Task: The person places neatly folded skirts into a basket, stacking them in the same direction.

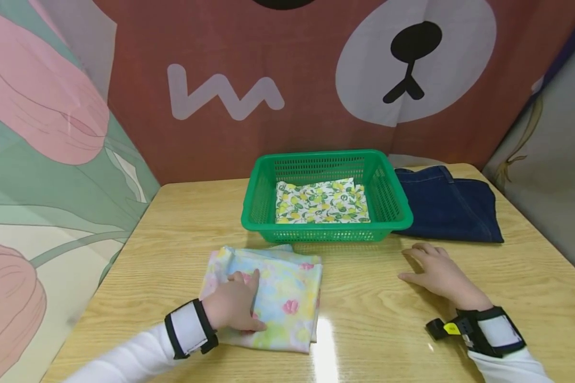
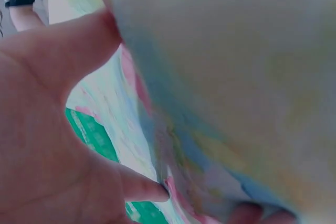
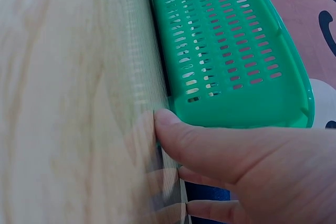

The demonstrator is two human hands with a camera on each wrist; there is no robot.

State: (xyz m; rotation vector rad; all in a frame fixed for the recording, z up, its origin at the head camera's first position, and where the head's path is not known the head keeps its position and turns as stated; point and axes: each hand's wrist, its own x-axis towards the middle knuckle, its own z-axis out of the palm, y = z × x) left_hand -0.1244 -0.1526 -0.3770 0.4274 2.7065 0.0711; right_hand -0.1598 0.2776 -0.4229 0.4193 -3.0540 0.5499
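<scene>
Floral-print cloth (image 1: pixel 287 284) | likely light, soft; grasp folded edge (image 1: pixel 312 319) | left hand (image 1: pixel 232 304): fingers spread atop; right hand (image 1: pixel 438 272): fingers parted

Behind the wood-grained table (image 1: pixel 364 308), a brown hanging (image 1: pixel 311 80) was printed with a pale zigzag (image 1: pixel 219 85) and a white muzzle (image 1: pixel 445 90) with a black nose (image 1: pixel 414 41); on the left, a green-and-cream drape (image 1: pixel 9 181) was patterned with pink tulips (image 1: pixel 43 90); on the right, a grey drape (image 1: pixel 551 159) was seen.
</scene>
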